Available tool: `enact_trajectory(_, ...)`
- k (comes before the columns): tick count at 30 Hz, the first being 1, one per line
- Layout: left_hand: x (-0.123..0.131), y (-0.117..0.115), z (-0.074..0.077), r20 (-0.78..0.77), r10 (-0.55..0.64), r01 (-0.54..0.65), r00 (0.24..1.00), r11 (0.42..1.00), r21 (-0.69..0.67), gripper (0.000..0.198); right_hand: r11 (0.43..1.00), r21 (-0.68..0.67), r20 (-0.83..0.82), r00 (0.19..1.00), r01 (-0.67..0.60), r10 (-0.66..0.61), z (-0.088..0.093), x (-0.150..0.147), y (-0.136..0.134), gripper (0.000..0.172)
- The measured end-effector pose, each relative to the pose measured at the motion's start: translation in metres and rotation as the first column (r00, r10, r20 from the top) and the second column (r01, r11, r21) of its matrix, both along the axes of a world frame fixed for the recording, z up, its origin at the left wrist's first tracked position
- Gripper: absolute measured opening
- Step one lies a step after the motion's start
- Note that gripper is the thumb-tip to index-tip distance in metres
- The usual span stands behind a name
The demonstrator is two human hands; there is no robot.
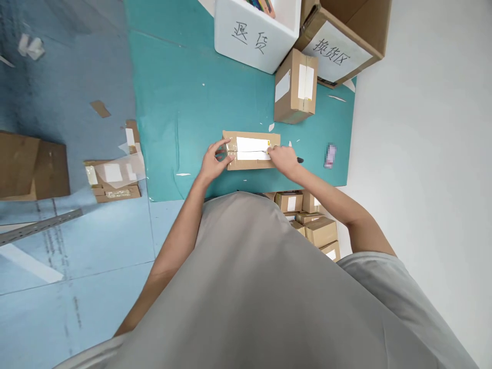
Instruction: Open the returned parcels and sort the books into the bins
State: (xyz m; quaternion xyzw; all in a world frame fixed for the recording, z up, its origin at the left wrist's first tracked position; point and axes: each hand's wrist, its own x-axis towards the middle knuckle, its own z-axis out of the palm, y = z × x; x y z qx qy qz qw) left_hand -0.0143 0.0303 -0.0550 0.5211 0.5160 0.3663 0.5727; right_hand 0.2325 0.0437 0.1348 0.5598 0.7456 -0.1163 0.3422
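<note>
Parcel (pixel 251 150): we've got it flat on the teal tabletop (pixel 184 102), right before us.
Left hand (pixel 212 161): our grip clamped on its left end.
Right hand (pixel 283 158): our grip closed round a cutter (pixel 299 160), over the taped seam.

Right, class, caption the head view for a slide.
Left hand steadies a cardboard box on a green mat; right hand holds a cutter against it.

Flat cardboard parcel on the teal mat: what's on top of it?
A white label along its top, the left hand on its left end, the right hand with a black-handled tool at its right. The parcel hides its own contents.
</note>
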Motion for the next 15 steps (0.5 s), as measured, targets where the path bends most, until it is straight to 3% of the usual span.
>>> enact_trajectory(5,0.001,-0.002,0.005,-0.025,0.025,-0.025,0.999,0.999,-0.026,0.074,0.999,0.014,-0.011,0.999,0.036,-0.036,-0.001,0.067,-0.009,0.052)
enact_trajectory(10,0.008,-0.005,0.008,0.004,0.113,-0.113,0.994,0.993,-0.016,0.080,0.999,0.018,-0.086,0.996,0.032,-0.030,-0.013,0.101,-0.007,0.045)
enact_trajectory(13,0.010,-0.007,0.008,0.047,0.182,-0.180,0.982,0.983,-0.037,0.083,0.999,-0.001,-0.245,0.969,0.036,-0.035,-0.023,0.129,-0.004,0.044)
enact_trajectory(15,0.006,-0.009,0.009,0.051,0.213,-0.210,0.976,0.976,-0.052,0.085,0.992,0.019,-0.399,0.911,0.122,-0.104,-0.036,0.152,-0.007,0.042)
